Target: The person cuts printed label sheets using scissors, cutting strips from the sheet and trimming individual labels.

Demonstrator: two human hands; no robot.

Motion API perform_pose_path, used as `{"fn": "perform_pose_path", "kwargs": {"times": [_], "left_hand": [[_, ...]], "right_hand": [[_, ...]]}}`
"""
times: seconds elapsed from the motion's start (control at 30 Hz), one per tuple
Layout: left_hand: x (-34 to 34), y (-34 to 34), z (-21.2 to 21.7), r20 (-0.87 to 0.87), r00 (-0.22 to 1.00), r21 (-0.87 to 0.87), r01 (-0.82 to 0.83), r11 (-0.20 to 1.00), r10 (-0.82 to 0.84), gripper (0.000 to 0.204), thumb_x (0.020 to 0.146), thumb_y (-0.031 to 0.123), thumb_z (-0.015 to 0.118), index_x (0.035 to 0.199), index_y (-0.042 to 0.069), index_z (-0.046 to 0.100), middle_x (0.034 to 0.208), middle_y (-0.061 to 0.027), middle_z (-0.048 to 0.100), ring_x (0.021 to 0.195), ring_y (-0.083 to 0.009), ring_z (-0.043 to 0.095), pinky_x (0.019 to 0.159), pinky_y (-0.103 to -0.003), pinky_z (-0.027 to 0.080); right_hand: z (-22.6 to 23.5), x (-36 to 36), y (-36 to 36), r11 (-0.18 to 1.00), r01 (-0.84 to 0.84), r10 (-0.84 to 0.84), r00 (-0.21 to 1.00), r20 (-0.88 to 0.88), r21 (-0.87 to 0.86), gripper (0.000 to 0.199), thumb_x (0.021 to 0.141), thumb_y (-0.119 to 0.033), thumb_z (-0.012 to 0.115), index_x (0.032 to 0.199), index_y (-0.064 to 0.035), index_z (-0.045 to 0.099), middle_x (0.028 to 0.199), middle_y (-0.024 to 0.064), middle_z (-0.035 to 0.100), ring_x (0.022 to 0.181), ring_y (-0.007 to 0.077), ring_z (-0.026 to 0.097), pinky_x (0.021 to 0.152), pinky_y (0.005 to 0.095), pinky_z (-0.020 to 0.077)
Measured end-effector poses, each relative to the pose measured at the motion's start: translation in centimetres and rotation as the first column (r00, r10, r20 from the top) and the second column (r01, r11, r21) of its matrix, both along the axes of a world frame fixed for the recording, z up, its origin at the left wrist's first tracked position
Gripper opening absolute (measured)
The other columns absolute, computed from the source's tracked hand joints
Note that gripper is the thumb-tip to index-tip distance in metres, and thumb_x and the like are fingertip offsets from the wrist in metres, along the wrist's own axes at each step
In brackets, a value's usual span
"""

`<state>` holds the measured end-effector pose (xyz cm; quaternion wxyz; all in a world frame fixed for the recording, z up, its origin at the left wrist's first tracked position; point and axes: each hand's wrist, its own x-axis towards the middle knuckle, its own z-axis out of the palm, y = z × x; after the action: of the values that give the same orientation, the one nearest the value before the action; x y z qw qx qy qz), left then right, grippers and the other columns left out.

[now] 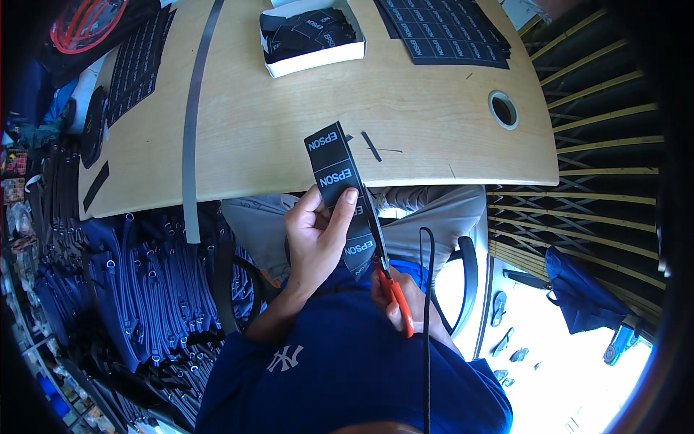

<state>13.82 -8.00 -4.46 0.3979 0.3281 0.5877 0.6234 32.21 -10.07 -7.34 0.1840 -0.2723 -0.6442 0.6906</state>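
Note:
Between thumb and fingers, my left hand (319, 228) grips a long black strip of printed labels (334, 163), held upright over my lap at the table's near edge. My right hand (405, 300) is closed round the red handles of a pair of scissors (395, 293). Their dark blades run up along the strip's right side, close against it; whether they are parted there I cannot make out. Thin black offcuts (371, 146) lie on the table just beyond the strip.
On the wooden table (253, 130) stand a white box (318, 64) of cut black labels and stacked label sheets (448, 32). A grey band (194, 108) crosses the left side. A cable hole (503, 110) sits at right. Many blue straps (144, 289) hang at lower left; a folding gate (600, 145) is at right.

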Motion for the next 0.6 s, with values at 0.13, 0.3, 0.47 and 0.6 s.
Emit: {"fn": "perform_pose_path", "kwargs": {"times": [0.13,0.3,0.47,0.6], "left_hand": [[-0.18,0.05,-0.39,-0.028,1.000,0.017,-0.012,1.000,0.013,0.008,0.089,0.008,0.060,0.090,0.000,0.062,0.064,0.0064,0.053,0.055,0.0029,0.041,0.048,-0.016,0.030],[0.12,-0.31,0.00,-0.049,0.999,0.010,-0.005,1.000,0.006,0.008,0.089,0.008,0.061,0.089,0.000,0.062,0.063,0.0058,0.053,0.053,0.0028,0.040,0.046,-0.016,0.029],[0.18,-0.53,-0.29,-0.077,0.996,-0.022,0.036,0.999,-0.037,0.010,0.089,0.010,0.061,0.087,0.000,0.061,0.060,0.0055,0.052,0.052,0.0026,0.039,0.046,-0.016,0.028],[0.39,-0.46,-0.18,-0.050,0.998,-0.012,0.036,0.999,-0.037,0.011,0.089,0.011,0.061,0.085,0.000,0.061,0.060,0.0053,0.052,0.052,0.0027,0.039,0.046,-0.016,0.028]], "right_hand": [[0.00,0.04,0.00,0.999,-0.050,0.050,0.999,-0.006,0.021,0.068,0.081,-0.067,0.047,0.082,0.0004,0.043,0.066,0.0088,0.044,0.053,0.0209,0.044,0.052,0.0333,0.0356],[0.24,-0.21,0.18,1.000,-0.016,0.016,1.000,0.002,0.013,0.069,0.081,-0.068,0.047,0.082,0.0010,0.043,0.065,0.0092,0.044,0.052,0.0219,0.044,0.051,0.0337,0.0356],[0.09,-0.30,0.19,1.000,0.012,-0.012,1.000,0.006,0.013,0.067,0.083,-0.066,0.046,0.080,0.0005,0.043,0.063,0.0092,0.045,0.051,0.0228,0.047,0.049,0.0342,0.0359],[0.71,-0.50,0.14,0.999,0.041,-0.041,0.998,0.049,0.015,0.062,0.086,-0.062,0.045,0.079,-0.0004,0.043,0.062,0.0090,0.045,0.050,0.0236,0.048,0.049,0.0342,0.0367]]}}
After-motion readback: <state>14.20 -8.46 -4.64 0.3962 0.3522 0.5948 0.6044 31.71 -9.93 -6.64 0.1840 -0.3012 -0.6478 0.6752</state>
